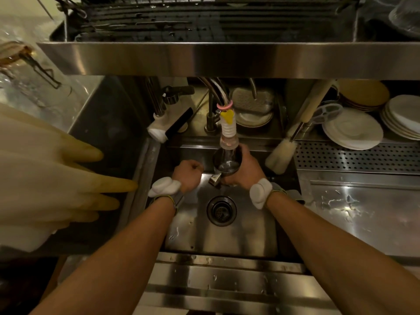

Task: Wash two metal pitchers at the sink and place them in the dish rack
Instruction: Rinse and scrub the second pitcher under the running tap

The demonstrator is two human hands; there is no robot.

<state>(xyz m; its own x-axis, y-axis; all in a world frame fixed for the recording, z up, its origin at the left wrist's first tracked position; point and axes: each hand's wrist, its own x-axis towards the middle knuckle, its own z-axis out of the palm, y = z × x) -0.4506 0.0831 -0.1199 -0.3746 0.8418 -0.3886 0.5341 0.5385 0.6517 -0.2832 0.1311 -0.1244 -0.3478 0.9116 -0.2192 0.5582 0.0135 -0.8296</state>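
Note:
My right hand (244, 169) grips a small metal pitcher (226, 161) over the sink (227, 237), its mouth right under the faucet nozzle (228, 130) with the yellow and white tip. Water seems to sit inside the pitcher. The pitcher's handle (215, 179) points toward me. My left hand (187, 175) hovers beside it over the sink, fingers curled into a fist with nothing in it. The dish rack (204, 21) sits on the steel shelf above the sink. A second pitcher is not visible.
The drain (221, 210) lies below the hands. A bottle brush (280, 155) leans at the sink's right edge. Stacked plates (354, 130) and a perforated tray (359, 155) stand at the right. Pale rubber gloves (56, 176) hang at the left.

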